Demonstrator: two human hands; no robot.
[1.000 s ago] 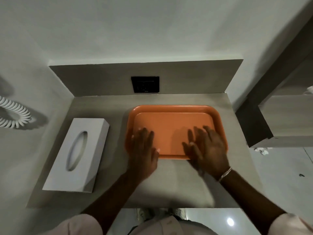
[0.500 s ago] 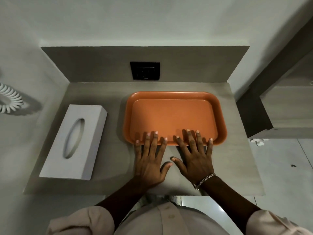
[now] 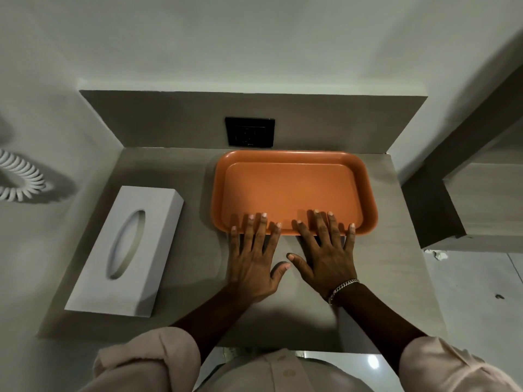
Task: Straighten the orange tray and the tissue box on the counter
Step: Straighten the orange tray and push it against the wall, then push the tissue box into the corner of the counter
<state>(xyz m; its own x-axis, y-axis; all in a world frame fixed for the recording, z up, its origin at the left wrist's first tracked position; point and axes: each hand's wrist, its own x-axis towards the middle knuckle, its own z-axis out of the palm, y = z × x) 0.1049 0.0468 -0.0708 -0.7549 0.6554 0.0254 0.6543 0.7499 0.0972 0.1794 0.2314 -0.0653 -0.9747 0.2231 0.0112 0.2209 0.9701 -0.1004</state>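
Hands [image 3: 291,258], orange tray [image 3: 291,188] farther back

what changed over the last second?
Both hands slid back: left hand and right hand now lie flat, fingertips on the orange tray's near rim; the tray now sits against the backsplash. Tissue box stayed angled, untouched.

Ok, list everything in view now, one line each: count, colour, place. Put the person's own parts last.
orange tray: one, orange, back right of the counter.
tissue box: one, white, left side, angled.
counter: one, grey-beige, fills the middle.
wall socket: one, black, backsplash above the tray.
coiled cord: one, white, far left wall.
bracelet: one, silver, right wrist.
left hand: flat, fingers over the tray's near rim.
right hand: flat, fingers over the near rim.
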